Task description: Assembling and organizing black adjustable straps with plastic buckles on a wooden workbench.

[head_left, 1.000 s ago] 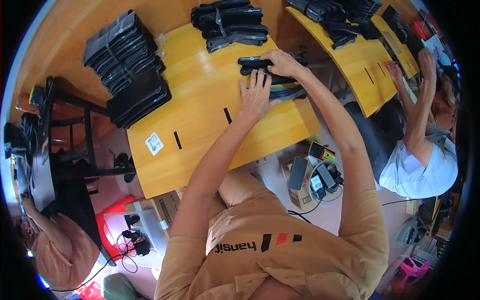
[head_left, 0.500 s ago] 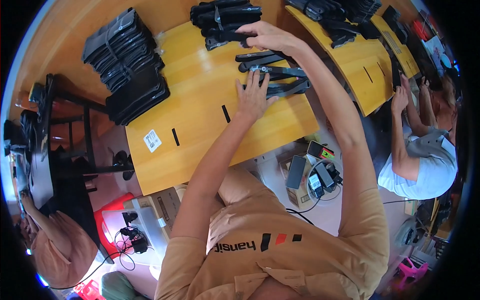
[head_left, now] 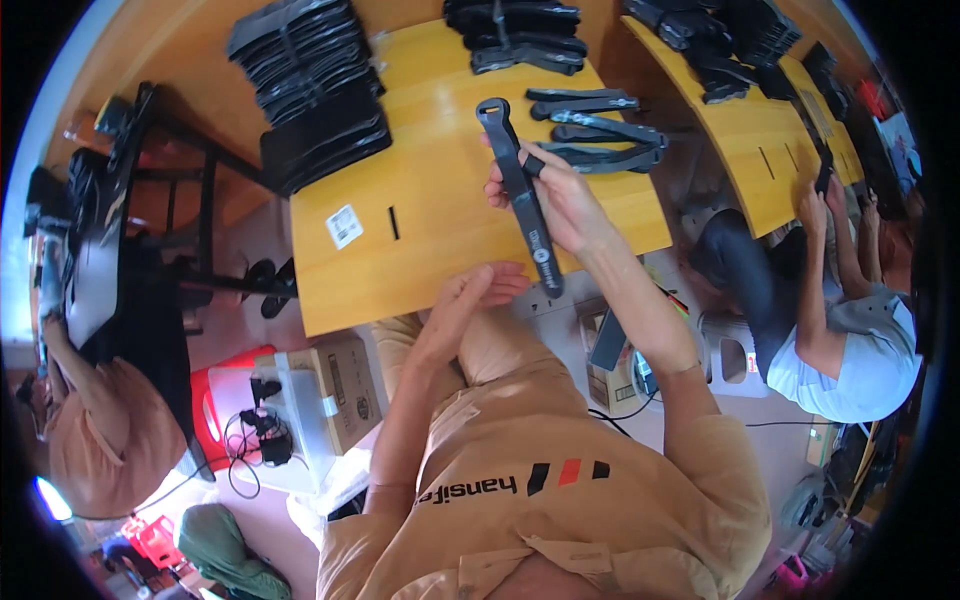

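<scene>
The white-marked strap is black, the table yellow.

Yellow table | black stack | black bundle | loose straps | white label

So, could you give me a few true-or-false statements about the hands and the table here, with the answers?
1. The right hand holds a black strap. True.
2. The left hand grips a second strap. False: no strap shows in it; it is by the lower end of the held one.
3. The held strap's slotted end is uppermost in the picture. True.
4. The white label is on the floor. False: it is on the yellow table.
5. Several dark straps lie toward the table's right side. True.
</scene>
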`<state>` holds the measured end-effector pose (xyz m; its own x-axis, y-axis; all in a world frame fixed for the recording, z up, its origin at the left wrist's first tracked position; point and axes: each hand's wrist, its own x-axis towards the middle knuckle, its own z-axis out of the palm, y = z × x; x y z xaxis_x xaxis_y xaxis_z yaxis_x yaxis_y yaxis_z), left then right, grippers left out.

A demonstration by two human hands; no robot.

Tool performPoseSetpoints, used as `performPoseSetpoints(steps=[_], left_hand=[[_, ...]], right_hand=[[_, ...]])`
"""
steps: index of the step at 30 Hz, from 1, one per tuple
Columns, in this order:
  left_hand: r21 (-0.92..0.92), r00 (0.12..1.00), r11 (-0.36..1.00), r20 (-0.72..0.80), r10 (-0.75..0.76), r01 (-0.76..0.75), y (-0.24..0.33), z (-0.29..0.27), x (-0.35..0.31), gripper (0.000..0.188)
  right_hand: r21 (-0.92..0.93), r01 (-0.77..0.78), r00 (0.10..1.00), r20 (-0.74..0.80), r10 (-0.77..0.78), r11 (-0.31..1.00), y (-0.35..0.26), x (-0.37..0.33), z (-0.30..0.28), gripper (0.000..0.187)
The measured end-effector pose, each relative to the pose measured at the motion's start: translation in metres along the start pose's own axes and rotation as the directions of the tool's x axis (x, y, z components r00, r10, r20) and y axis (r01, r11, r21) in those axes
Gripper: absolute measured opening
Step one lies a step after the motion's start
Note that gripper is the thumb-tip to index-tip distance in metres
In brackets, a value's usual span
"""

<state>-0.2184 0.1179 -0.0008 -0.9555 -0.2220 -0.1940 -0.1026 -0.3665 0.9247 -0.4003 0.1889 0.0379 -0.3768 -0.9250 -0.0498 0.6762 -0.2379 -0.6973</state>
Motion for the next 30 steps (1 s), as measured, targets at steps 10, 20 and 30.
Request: performPoseSetpoints(steps=[10,20,30], left_hand=[[-0.473,0.999,0.88,-0.019,0.032,-0.037,-0.021,-0.009,-0.069,0.057],[-0.415,1.0,0.91,0.0,0.0,0.0,-0.002,0.002,-0.085,0.045],[-0.233,0.868,0.935,-0.479,0.128,-0.266,-0.009,-0.018,-0.08,0.029]], right_hand=[[0.262,-0.108,0.994,0.06,0.096,0.959,0.091,-0.003,0.044,0.039],[0.281,-0.119,0.981,0.179,0.07,0.952,0.094,-0.011,0.046,0.041],[-0.534,0.008,1.0,-0.016,-0.019,0.846,0.096,-0.036,0.045,0.031]])
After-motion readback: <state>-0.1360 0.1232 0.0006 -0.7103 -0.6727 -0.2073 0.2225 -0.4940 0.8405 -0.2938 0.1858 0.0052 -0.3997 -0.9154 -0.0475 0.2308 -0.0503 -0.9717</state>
